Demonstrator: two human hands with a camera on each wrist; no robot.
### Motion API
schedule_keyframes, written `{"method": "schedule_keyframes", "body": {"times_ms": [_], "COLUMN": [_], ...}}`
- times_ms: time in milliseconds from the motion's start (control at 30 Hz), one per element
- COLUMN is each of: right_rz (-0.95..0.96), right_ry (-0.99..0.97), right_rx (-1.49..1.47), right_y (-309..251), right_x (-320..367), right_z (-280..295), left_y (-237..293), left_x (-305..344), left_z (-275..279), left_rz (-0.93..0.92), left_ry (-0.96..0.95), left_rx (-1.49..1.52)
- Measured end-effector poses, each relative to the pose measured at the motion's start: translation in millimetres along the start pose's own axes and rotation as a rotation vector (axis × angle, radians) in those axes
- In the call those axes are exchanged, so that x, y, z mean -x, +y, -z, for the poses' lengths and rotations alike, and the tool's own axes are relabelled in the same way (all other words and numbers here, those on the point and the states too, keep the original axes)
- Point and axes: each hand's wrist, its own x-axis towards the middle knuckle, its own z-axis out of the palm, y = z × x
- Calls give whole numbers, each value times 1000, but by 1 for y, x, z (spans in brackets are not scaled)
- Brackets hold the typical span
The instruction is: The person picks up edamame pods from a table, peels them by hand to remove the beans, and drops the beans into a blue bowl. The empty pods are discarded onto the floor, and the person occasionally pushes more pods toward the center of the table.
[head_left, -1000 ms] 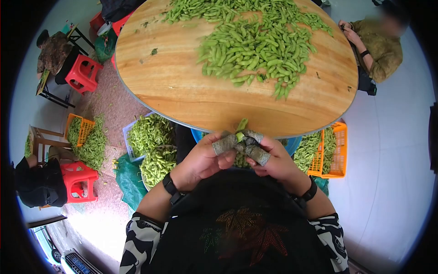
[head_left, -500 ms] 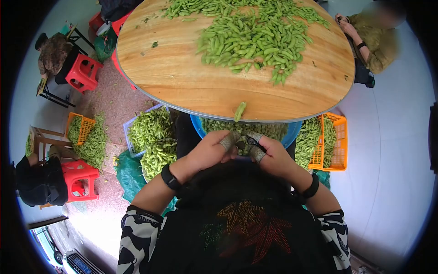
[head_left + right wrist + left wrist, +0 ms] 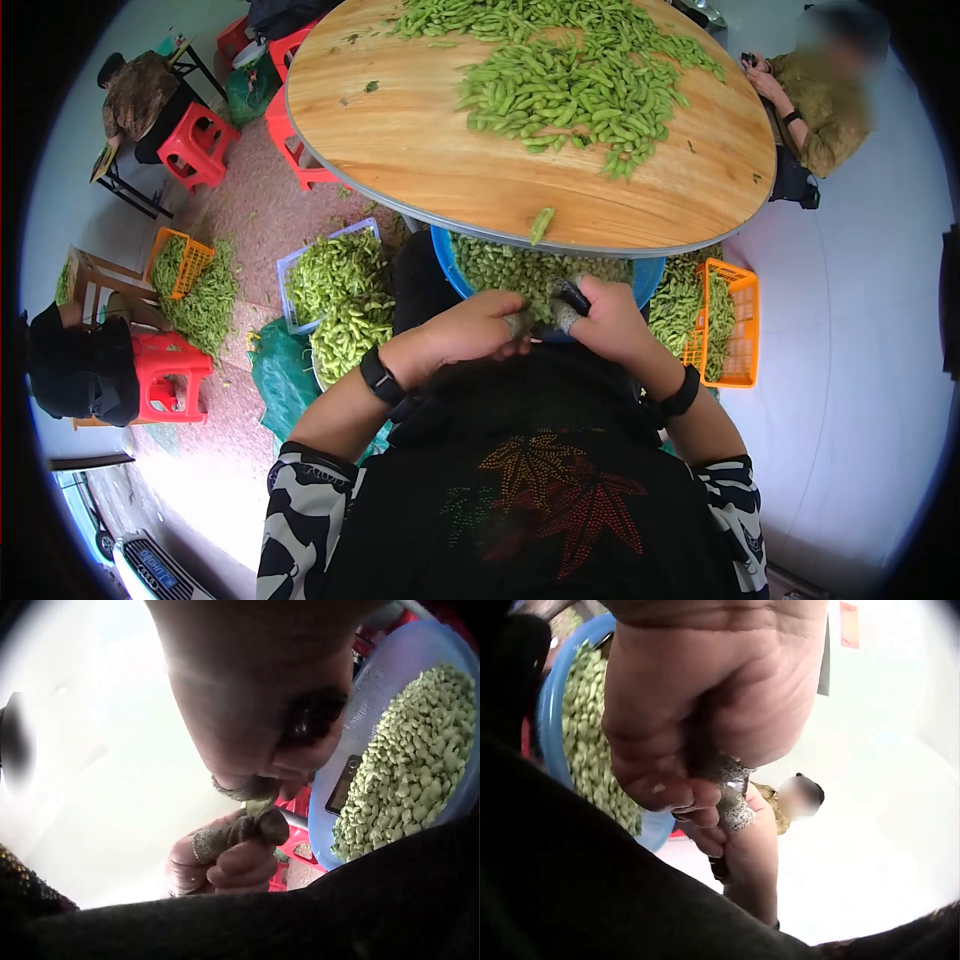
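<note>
Both hands meet over the near side of a blue basin (image 3: 655,285) of shelled green beans (image 3: 500,265), below the table edge. The left hand (image 3: 470,328) has curled fingers and a wrapped thumb, and pinches a green soybean pod from one side. My right hand (image 3: 612,318), its thumb wrapped in grey tape with a black band, pinches the pod from the other. In the right wrist view a small part of the pod (image 3: 259,805) shows between the fingertips; the rest is hidden. A single pod (image 3: 542,225) lies at the near table edge.
A large pile of pods (image 3: 575,95) covers part of the round wooden table (image 3: 400,150). Crates of pods stand on both sides, one lilac (image 3: 285,270), one orange (image 3: 740,340). Another person (image 3: 825,100) sits at the right, others on the left near red stools (image 3: 197,145).
The hands have moved down from the table edge over the basin, and more of the basin shows. The view has shifted a little. The lone pod stays at the table edge.
</note>
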Motion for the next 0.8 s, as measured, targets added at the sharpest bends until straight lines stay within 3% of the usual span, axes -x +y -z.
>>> {"method": "schedule_keyframes", "body": {"times_ms": [67, 100, 133, 200, 267, 333, 433, 467, 567, 667, 800], "right_rz": [30, 48, 54, 246, 254, 254, 224, 197, 139, 217, 251], "right_ry": [7, 10, 0, 197, 198, 241, 217, 194, 107, 109, 143], "right_rx": [372, 480, 483, 488, 471, 504, 516, 508, 611, 556, 495], "right_y": [-5, 0, -1, -5, -17, -29, -35, -36, -21, -15, 1], "right_x": [-1, -1, 0, 1, -6, -22, -48, -54, -68, -63, -54], "right_z": [7, 7, 7, 7, 7, 8, 3, 3, 2, 7, 15], "left_y": [-4, -23, -29, -41, -47, -87, -92, -91, -91, -62, -73], "left_x": [5, 3, 12, 32, 61, 84, 113, 111, 80, 16, -68], "left_z": [6, 16, 22, 33, 41, 68, 69, 71, 86, 83, 115], "left_rz": [-59, -179, -179, -271, -54, 199, 607, 610, -21, -354, -156], "left_ry": [225, 332, 341, 617, 748, 763, 827, 831, 1006, 976, 777], "left_rx": [-294, -562, -554, -848, -997, -1173, -1403, -1403, -1441, -1298, -1214]}}
